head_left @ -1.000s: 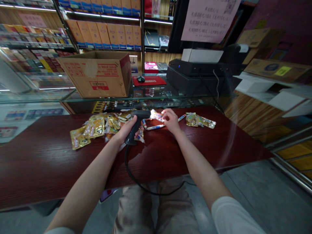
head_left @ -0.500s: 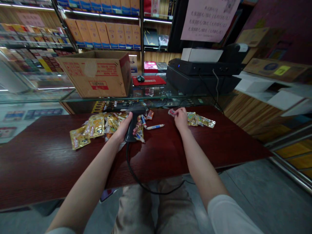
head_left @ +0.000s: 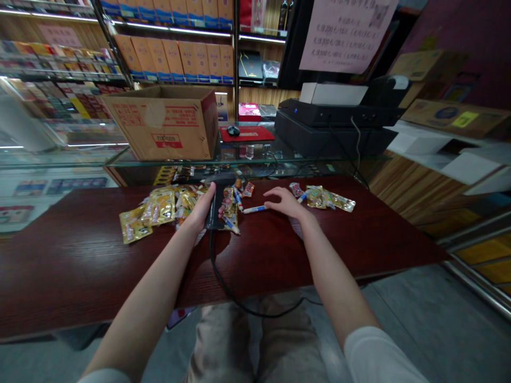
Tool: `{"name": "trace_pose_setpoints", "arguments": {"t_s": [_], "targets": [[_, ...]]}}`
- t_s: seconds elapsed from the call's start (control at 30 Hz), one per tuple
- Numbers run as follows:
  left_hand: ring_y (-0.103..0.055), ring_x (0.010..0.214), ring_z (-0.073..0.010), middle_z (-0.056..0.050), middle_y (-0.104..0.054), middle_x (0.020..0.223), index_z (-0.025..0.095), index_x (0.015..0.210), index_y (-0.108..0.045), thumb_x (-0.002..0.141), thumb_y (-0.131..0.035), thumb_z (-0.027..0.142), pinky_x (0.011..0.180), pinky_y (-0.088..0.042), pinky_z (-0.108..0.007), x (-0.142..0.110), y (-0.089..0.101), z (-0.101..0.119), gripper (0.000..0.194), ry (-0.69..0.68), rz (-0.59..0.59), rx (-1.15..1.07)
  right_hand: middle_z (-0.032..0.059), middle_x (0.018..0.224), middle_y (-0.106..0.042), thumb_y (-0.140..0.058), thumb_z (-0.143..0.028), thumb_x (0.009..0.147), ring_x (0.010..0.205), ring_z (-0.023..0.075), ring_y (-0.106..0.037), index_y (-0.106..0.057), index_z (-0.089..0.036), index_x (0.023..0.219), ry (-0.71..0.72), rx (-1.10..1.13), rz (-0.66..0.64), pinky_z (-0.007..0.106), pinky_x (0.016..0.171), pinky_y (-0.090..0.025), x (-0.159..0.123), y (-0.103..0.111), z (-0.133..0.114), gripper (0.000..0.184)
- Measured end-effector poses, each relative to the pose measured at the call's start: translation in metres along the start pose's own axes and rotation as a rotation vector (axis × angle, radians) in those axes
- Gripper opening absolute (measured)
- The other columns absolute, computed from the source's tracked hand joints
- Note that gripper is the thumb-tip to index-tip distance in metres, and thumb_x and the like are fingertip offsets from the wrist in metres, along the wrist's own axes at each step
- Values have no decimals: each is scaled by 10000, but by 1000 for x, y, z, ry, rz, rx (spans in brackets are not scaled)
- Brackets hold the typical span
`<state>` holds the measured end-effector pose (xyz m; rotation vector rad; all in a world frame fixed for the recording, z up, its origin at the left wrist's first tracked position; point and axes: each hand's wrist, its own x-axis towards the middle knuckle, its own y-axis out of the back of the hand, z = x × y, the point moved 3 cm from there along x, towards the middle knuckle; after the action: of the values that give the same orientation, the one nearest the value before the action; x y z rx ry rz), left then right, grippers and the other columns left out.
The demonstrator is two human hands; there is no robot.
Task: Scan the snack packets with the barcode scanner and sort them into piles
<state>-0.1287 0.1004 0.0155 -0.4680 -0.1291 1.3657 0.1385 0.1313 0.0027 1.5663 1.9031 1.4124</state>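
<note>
My left hand [head_left: 202,209] is wrapped round the handle of a black barcode scanner [head_left: 216,205], whose cable [head_left: 219,274] hangs over the table's front edge. Above the table my right hand [head_left: 285,202] has its fingers apart, with the thumb by the right end of a white and blue marker-like stick [head_left: 254,209]. Another such stick [head_left: 238,200] lies just left of it, near a small red packet [head_left: 248,189]. Gold snack packets [head_left: 162,205] are heaped left of and behind the scanner. Right of my right hand lie a small red-wrapped piece [head_left: 295,189] and more gold packets [head_left: 317,197].
The dark red wooden table [head_left: 255,260] stands against a glass counter. On the counter are a cardboard box [head_left: 171,127], a mouse [head_left: 233,131] on a red mat [head_left: 255,133] and a black cash-register unit [head_left: 331,127]. Stocked shelves rise behind.
My right hand has let go of the small red-wrapped piece, leaving it beside the right-hand packets, and has moved left towards the stick, fingers opening. My left hand keeps hold of the scanner.
</note>
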Motion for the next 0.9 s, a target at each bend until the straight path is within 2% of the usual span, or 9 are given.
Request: {"name": "trace_pose_setpoints", "arguments": {"t_s": [0.07, 0.17, 0.3, 0.47, 0.53, 0.73, 0.9], "targets": [[-462, 374, -89, -11, -564, 549, 109, 938, -628, 868, -505, 664, 343, -388, -206, 1, 1, -1, 573, 5, -19, 9, 57, 1042, -678, -740, -267, 768, 1038, 221, -597, -733, -219, 987, 22, 10, -139, 384, 966, -410, 1, -12, -5, 225], [-458, 383, -81, -23, -603, 607, 109, 978, -625, 877, -508, 648, 347, -391, -203, 0, 1, 0, 560, -23, -12, -2, 59, 963, -676, -711, -197, 770, 973, 213, -594, -723, -196, 893, -24, -31, -172, 357, 908, -422, 1, -20, 0, 123], [-443, 375, -73, -30, -623, 648, 110, 1003, -624, 880, -499, 651, 347, -393, -208, -1, -1, 2, 569, -29, -9, 16, 47, 885, -677, -631, -150, 791, 845, 195, -611, -667, -179, 881, -52, 66, -62, 311, 795, -441, 2, -14, 9, 102], [-449, 382, -78, -18, -592, 603, 116, 974, -633, 853, -507, 689, 352, -387, -204, -1, 0, -2, 599, -26, -58, 64, 24, 828, -666, -602, -258, 822, 777, 195, -610, -613, -201, 898, -53, 193, 188, 309, 740, -447, 2, -2, 7, 95], [-447, 377, -82, -19, -582, 587, 119, 935, -638, 843, -510, 699, 351, -378, -211, -2, -3, -4, 601, -4, -101, 100, 24, 829, -663, -600, -297, 833, 762, 190, -612, -598, -206, 888, -29, 239, 251, 305, 728, -452, 2, -1, 3, 106], [-449, 379, -81, -60, -636, 645, 110, 874, -640, 828, -526, 707, 344, -341, -219, -12, -17, -5, 610, -25, -185, 196, 21, 800, -661, -610, -360, 841, 738, 179, -615, -589, -207, 873, 1, 286, 313, 291, 700, -455, 1, -2, -7, 157], [-453, 379, -78, -65, -660, 660, 121, 861, -631, 816, -539, 712, 348, -351, -214, -15, -23, -8, 600, -19, -247, 219, 15, 762, -655, -610, -329, 824, 679, 162, -592, -589, -204, 834, 19, 271, 330, 282, 666, -443, 1, -1, -15, 127]]}}
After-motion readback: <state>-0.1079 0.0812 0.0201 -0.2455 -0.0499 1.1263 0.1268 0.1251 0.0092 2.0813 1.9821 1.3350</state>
